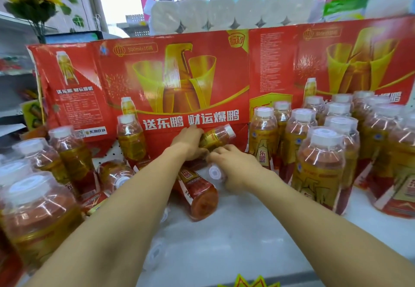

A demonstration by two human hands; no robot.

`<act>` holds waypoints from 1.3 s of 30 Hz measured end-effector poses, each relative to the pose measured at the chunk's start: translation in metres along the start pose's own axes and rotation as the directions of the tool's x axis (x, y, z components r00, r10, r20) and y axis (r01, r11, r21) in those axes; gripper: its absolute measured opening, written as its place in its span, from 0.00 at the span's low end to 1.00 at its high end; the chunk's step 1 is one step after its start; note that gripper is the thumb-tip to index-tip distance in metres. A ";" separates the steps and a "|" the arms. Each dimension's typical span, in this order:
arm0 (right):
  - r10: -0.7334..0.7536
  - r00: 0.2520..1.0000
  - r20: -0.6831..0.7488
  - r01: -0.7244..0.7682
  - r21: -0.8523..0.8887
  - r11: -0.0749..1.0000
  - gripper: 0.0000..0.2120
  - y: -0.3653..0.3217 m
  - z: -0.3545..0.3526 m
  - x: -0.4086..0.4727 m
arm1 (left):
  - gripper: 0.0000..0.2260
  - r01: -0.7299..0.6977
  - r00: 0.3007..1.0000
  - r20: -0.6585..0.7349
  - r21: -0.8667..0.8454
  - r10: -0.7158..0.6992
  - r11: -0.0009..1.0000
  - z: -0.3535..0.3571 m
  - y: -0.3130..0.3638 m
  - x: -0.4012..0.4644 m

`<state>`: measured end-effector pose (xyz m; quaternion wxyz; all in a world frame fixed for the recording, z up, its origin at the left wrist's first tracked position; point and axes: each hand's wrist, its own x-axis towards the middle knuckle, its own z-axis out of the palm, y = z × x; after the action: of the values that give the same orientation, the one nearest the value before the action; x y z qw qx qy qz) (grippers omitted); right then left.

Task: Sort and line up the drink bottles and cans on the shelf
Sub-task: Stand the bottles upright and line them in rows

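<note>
- Left hand [190, 140]: reaches to the far middle of the shelf [235, 230]. Its fingers are closed around the lower body of a tilted bottle [216, 137].
- Tilted bottle: leans with its white cap up and to the right, in front of the red card [179, 80] at the back. The held part sits inside the left hand; the cap end projects clear of the grip to the right.
- Right hand [235, 170]: lies just near and right of the left hand, and the two hands almost touch. Its fingers curl over a capped bottle [216, 172] at the neck, so the hand is closed on it. The white cap faces the camera at the left edge of the hand; the body is hidden under the hand.
- Lying bottle [197, 194]: rests on its side on the shelf, just near and left of the right hand, base toward the camera. Neither hand grips it.
- Second lying bottle [114, 176]: rests on its side to the left, beside the left forearm.
- Left group [40, 197]: upright bottles stand at the left of the shelf, from far to near.
- Back bottle [130, 138]: stands upright against the red card, left of the left hand.
- Right group [325, 152]: upright bottles stand in close rows at the right, well clear of both hands.
- Paper rolls [224, 15]: a wrapped pack sits behind the red card.
</note>
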<state>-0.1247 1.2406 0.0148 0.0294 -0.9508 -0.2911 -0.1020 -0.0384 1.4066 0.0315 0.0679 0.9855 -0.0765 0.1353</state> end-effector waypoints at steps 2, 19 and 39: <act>0.044 0.998 -0.043 -0.038 0.128 0.991 0.27 0.001 -0.013 0.000 | 0.15 0.033 0.998 -0.046 -0.124 -0.039 0.992 -0.001 -0.008 -0.002; 0.481 0.877 -0.014 -0.455 0.303 0.837 0.27 0.020 -0.083 0.067 | 0.34 0.346 0.916 0.093 -0.679 -0.391 0.648 -0.008 -0.037 -0.038; 0.385 0.882 -0.271 -0.398 0.008 0.918 0.27 0.024 -0.070 0.090 | 0.35 0.309 0.946 0.140 -0.671 -0.294 0.674 -0.019 -0.018 -0.027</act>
<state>-0.0506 1.2623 0.1021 0.0655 -0.9678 -0.0842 -0.2279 -0.0658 1.4305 0.0400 0.4467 0.8906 0.0416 0.0743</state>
